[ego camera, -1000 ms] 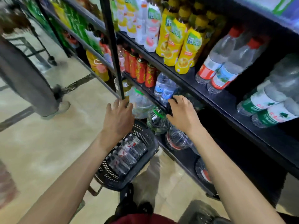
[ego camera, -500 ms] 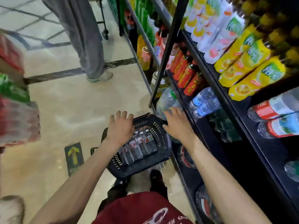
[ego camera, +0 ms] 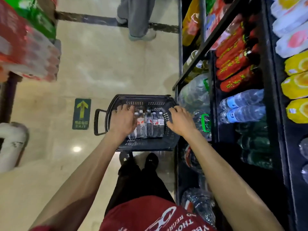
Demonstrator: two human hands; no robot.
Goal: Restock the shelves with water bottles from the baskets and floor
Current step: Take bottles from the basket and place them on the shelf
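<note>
Head view: water bottles [ego camera: 150, 125] in the black basket [ego camera: 141, 98] are being reached for, left hand [ego camera: 123, 120] spread-fingered, right hand [ego camera: 180, 121] bent-fingered at its rim; grasping is judged next.

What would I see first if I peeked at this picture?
Probably the black basket on the floor in the middle, with small water bottles inside and the left hand and right hand above it. Next, the red bottles and yellow bottles on the shelves at the right.
</note>
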